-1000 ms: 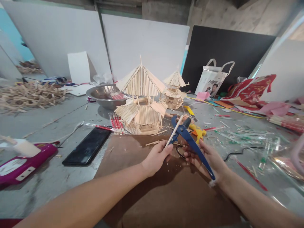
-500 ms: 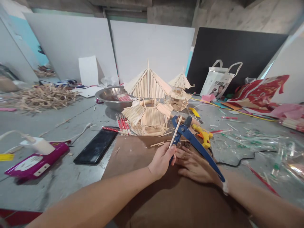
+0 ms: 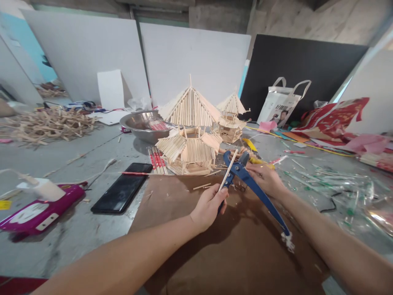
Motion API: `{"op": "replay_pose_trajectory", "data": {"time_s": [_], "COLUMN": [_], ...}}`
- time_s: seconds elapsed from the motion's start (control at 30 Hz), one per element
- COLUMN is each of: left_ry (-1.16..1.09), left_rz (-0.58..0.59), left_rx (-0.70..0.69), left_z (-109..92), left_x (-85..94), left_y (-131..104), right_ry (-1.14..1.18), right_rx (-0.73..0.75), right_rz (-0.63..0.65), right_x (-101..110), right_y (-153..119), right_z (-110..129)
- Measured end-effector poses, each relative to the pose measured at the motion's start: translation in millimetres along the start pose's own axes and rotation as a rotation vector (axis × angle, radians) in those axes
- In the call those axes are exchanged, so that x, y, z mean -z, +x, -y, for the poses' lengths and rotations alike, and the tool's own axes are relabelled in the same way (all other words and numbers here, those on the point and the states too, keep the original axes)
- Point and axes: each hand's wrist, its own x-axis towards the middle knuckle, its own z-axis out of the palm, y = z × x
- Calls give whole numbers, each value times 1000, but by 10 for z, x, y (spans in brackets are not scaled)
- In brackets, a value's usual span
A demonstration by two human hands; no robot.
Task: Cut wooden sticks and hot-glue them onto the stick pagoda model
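Observation:
My left hand (image 3: 208, 208) is closed around one handle of a blue hand cutter (image 3: 264, 199) and also pinches a thin wooden stick (image 3: 228, 169) that points up and away. The cutter's other handle slants to the lower right, a white scrap hanging at its end. Behind the cutter, my right hand (image 3: 267, 179) closes on a yellow glue gun (image 3: 257, 160), its fingers partly hidden. Just beyond both hands stands a pavilion model (image 3: 196, 150) of wooden sticks, with a larger pointed stick roof (image 3: 190, 108) behind it.
A smaller stick pagoda (image 3: 231, 119) and a metal bowl (image 3: 135, 128) stand farther back. To the left lie a phone (image 3: 123, 190), a purple power strip (image 3: 58, 211) and a stick heap (image 3: 58, 127). Clear plastic tubes (image 3: 340, 180) litter the right. Brown board (image 3: 215, 258) lies underneath.
My right hand has moved from the board up and right to the glue gun and closed on it. The black cord at right has shifted. My left hand keeps its hold.

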Motion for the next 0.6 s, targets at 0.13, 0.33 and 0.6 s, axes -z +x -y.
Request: {"op": "replay_pose_trajectory", "data": {"time_s": [0.13, 0.33, 0.6], "left_ry": [13, 42, 230], "left_rz": [-17, 20, 161], "left_rx": [8, 17, -25], "left_z": [5, 0, -66], "left_x": [8, -6, 2], "left_y": [30, 30, 22], "right_ry": [370, 1067, 1083], "right_rx": [-312, -509, -399], "right_rz": [-69, 484, 462], "right_x": [132, -134, -289], "right_y": [-127, -492, -600], "right_z": [292, 625, 637]}}
